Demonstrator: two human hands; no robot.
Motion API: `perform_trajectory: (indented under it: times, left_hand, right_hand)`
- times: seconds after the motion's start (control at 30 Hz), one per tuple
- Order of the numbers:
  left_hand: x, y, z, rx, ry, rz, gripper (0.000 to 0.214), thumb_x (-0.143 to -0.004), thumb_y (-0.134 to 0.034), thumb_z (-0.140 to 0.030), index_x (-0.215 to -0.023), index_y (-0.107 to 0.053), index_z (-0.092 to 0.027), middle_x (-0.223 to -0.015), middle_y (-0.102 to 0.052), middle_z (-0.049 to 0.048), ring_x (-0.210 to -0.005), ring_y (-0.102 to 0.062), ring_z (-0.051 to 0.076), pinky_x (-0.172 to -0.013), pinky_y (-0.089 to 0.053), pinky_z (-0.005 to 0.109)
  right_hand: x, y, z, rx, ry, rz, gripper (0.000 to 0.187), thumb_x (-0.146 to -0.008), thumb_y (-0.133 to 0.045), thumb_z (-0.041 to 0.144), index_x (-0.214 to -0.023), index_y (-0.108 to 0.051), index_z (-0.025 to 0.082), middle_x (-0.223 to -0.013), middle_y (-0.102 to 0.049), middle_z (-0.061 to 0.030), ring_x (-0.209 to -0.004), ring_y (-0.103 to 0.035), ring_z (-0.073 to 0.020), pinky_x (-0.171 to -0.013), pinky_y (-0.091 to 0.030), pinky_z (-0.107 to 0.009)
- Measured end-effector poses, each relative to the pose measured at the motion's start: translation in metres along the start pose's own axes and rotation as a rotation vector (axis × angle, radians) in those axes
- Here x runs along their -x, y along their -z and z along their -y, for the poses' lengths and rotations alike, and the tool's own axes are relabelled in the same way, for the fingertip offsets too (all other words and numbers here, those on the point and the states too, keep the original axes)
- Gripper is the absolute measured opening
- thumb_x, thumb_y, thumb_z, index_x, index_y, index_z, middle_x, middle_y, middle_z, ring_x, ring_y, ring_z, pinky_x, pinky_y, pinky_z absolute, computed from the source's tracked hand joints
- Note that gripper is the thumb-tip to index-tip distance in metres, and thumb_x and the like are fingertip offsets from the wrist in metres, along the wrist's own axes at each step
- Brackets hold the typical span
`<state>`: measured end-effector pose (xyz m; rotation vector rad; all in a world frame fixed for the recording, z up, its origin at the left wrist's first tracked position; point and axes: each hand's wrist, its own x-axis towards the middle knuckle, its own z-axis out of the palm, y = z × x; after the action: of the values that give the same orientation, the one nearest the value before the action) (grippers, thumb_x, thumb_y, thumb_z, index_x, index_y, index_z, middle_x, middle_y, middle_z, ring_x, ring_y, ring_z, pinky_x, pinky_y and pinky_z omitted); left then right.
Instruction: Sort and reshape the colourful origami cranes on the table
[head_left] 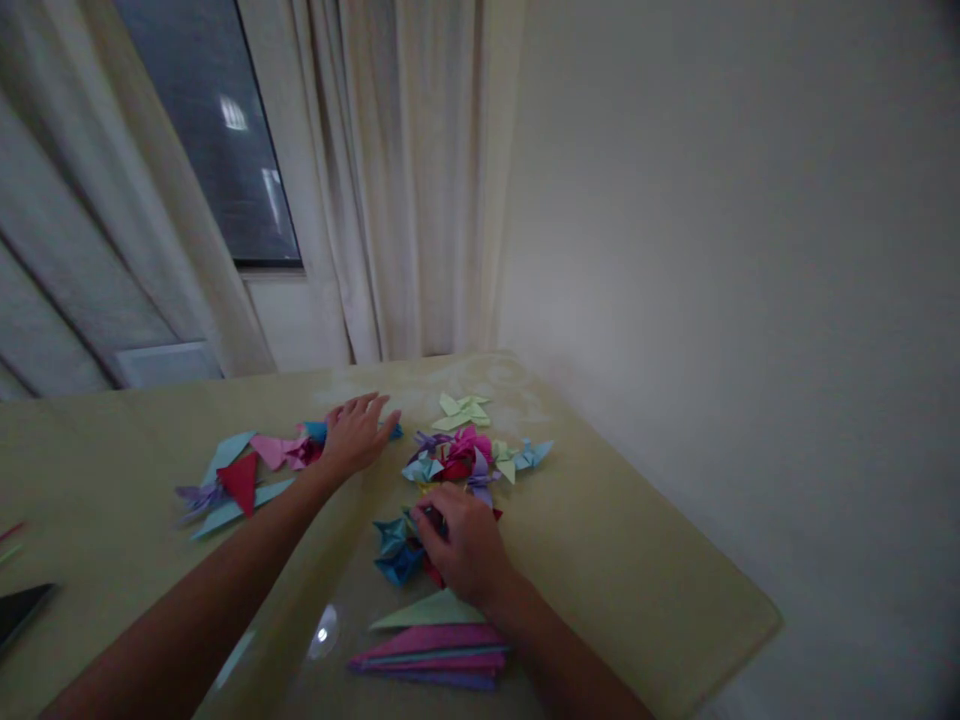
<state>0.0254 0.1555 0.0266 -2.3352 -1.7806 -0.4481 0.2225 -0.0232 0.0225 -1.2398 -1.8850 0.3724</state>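
My left hand reaches forward over the table, fingers stretched out flat on a small blue folded paper beside pink folded pieces. My right hand lies nearer to me with its fingers curled around small paper pieces next to a blue origami star. Just beyond it sits a heap of coloured origami figures. A pale green folded piece lies farther back.
Flat folded papers in green, pink and purple lie near my right forearm. A red triangle on light blue paper lies at the left. A dark flat object is at the left edge. Curtains, a window and a wall stand behind the table.
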Motion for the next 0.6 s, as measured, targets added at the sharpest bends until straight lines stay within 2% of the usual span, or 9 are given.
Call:
perform_trajectory:
  times: [0.1, 0.17, 0.23, 0.3, 0.37, 0.43, 0.5, 0.6]
  left_hand:
    - [-0.020, -0.013, -0.007, -0.016, -0.092, 0.078, 0.041, -0.099, -0.051, -0.049, -0.128, -0.070, -0.028, -0.156, -0.058, 0.0096, -0.147, -0.044, 0.034, -0.124, -0.015, 0.065]
    - [-0.030, -0.017, 0.002, -0.042, -0.075, 0.120, 0.032, -0.094, -0.056, -0.041, -0.115, -0.075, -0.025, -0.150, -0.062, 0.0123, -0.147, -0.044, 0.037, -0.123, -0.008, 0.071]
    - [-0.034, -0.016, 0.022, -0.065, -0.024, 0.155, 0.032, -0.093, -0.053, -0.036, -0.109, -0.076, -0.023, -0.146, -0.064, 0.0165, -0.146, -0.045, 0.040, -0.120, -0.008, 0.077]
    - [-0.032, -0.012, 0.044, -0.081, 0.051, 0.193, 0.038, -0.094, -0.046, -0.036, -0.109, -0.076, -0.019, -0.142, -0.064, 0.0224, -0.139, -0.050, 0.046, -0.114, -0.019, 0.081]
    - [-0.022, -0.006, 0.062, -0.088, 0.112, 0.239, 0.045, -0.095, -0.042, -0.038, -0.113, -0.074, -0.012, -0.134, -0.066, 0.0282, -0.123, -0.062, 0.046, -0.105, -0.039, 0.074]
    - [-0.003, 0.001, 0.072, -0.085, 0.131, 0.276, 0.049, -0.096, -0.041, -0.040, -0.117, -0.072, -0.008, -0.127, -0.068, 0.0284, -0.108, -0.070, 0.039, -0.099, -0.050, 0.060]
    - [0.023, 0.009, 0.074, -0.080, 0.118, 0.294, 0.048, -0.098, -0.040, -0.040, -0.118, -0.071, -0.009, -0.124, -0.070, 0.0242, -0.102, -0.073, 0.034, -0.097, -0.053, 0.050]
    - [0.068, 0.020, 0.067, -0.080, 0.104, 0.295, 0.048, -0.104, -0.032, -0.037, -0.118, -0.071, -0.015, -0.131, -0.069, 0.0187, -0.110, -0.071, 0.033, -0.101, -0.053, 0.050]
  right_hand:
    - [0.001, -0.001, -0.001, 0.023, -0.001, 0.015, 0.006, -0.096, -0.069, 0.021, -0.090, -0.070, 0.022, -0.088, -0.070, -0.0021, -0.080, -0.067, -0.0190, -0.073, -0.046, -0.027]
    - [0.001, -0.002, -0.002, 0.033, 0.003, 0.019, 0.005, -0.096, -0.070, 0.022, -0.091, -0.070, 0.022, -0.089, -0.070, -0.0024, -0.081, -0.067, -0.0190, -0.073, -0.047, -0.027]
    - [0.001, -0.003, -0.004, 0.030, 0.004, 0.013, 0.005, -0.097, -0.069, 0.024, -0.092, -0.070, 0.023, -0.091, -0.070, -0.0026, -0.083, -0.068, -0.0190, -0.074, -0.048, -0.027]
    - [0.000, -0.004, -0.006, 0.027, 0.006, 0.009, 0.005, -0.097, -0.069, 0.025, -0.092, -0.071, 0.023, -0.092, -0.070, -0.0029, -0.084, -0.068, -0.0191, -0.073, -0.048, -0.027]
    - [-0.001, -0.005, -0.006, 0.027, 0.014, 0.006, 0.005, -0.096, -0.070, 0.024, -0.091, -0.071, 0.022, -0.092, -0.069, -0.0030, -0.082, -0.068, -0.0192, -0.072, -0.048, -0.028]
    - [-0.002, -0.004, -0.006, 0.016, 0.021, 0.001, 0.006, -0.096, -0.070, 0.023, -0.090, -0.071, 0.022, -0.091, -0.069, -0.0031, -0.082, -0.067, -0.0193, -0.072, -0.048, -0.028]
    - [-0.003, -0.001, -0.006, -0.014, 0.024, -0.020, 0.007, -0.096, -0.069, 0.022, -0.089, -0.071, 0.022, -0.089, -0.068, -0.0029, -0.081, -0.066, -0.0191, -0.072, -0.047, -0.028]
    - [-0.004, 0.005, -0.007, -0.074, 0.030, -0.066, 0.009, -0.097, -0.066, 0.019, -0.090, -0.071, 0.021, -0.087, -0.067, -0.0027, -0.080, -0.065, -0.0188, -0.074, -0.047, -0.028]
